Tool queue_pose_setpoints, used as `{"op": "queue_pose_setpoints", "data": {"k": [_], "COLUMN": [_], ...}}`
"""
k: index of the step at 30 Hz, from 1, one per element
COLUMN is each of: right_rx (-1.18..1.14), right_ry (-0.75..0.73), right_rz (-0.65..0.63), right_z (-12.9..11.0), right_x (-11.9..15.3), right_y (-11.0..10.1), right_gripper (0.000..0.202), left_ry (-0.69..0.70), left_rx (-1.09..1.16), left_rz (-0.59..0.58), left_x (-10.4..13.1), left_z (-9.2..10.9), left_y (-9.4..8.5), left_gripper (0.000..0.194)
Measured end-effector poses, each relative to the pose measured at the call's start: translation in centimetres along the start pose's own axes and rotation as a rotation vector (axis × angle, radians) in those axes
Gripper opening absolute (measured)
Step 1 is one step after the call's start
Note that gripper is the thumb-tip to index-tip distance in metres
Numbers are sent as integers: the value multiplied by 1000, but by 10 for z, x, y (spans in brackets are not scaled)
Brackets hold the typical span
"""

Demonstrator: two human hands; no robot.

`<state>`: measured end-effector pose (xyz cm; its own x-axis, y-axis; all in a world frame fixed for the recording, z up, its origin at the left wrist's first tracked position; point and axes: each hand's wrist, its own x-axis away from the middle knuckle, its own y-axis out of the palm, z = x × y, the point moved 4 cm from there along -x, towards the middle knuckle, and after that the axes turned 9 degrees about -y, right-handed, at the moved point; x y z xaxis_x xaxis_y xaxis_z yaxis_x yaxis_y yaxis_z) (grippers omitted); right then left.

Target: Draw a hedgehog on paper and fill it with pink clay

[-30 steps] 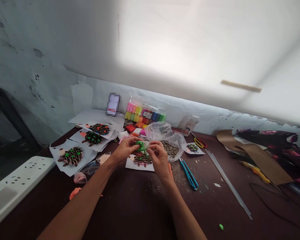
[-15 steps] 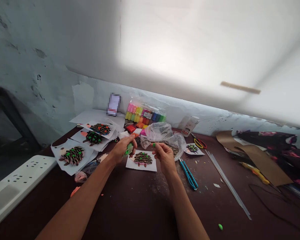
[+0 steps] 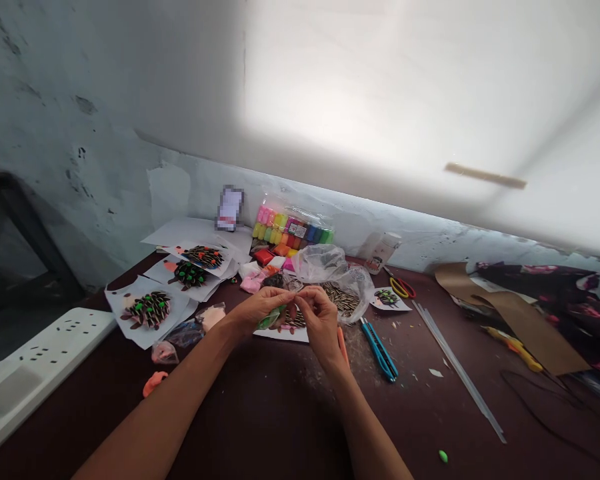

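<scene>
My left hand (image 3: 259, 309) is closed round a small clear bag of green clay (image 3: 270, 319). Its fingertips meet those of my right hand (image 3: 320, 321), which is pinched; whatever sits between the fingertips is hidden. Below both hands lies a white card (image 3: 280, 333) bearing a hedgehog made of dark seed-like spikes with green dots, mostly covered by the fingers. Just beyond the right hand, a clear plastic bag (image 3: 363, 288) holds many striped seeds (image 3: 341, 300). An orange stick-like piece (image 3: 343, 347) shows beside the right wrist.
Finished-looking hedgehog cards (image 3: 147, 310) lie at left, near a white power strip (image 3: 45, 353). Coloured clay packs (image 3: 293, 230) stand at the back. To the right are a teal cutter (image 3: 379, 350), scissors (image 3: 403, 287), glue sticks (image 3: 460, 373) and a green clay bit (image 3: 443, 456).
My hands have come together over the card, the right moving left to meet the left. The green bit seen in the right fingertips is now hidden. More seeds show in the bag.
</scene>
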<state>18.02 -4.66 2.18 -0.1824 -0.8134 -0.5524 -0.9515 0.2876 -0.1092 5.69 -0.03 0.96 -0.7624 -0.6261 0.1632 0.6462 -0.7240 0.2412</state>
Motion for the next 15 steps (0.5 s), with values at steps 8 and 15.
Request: {"op": "queue_pose_setpoints", "data": {"k": [8, 15], "right_rx": [-86, -344], "right_ry": [-27, 279], "right_rz": [-55, -121], "right_z": [0, 7], "right_x": [-4, 0], "right_y": [2, 6], "right_gripper": [18, 34], "left_ry": [32, 78], "left_rx": [102, 117], "left_rz": [93, 122], "left_x": [1, 1], "left_z": [2, 3], "left_y": [-6, -7], "left_gripper": [46, 43]}}
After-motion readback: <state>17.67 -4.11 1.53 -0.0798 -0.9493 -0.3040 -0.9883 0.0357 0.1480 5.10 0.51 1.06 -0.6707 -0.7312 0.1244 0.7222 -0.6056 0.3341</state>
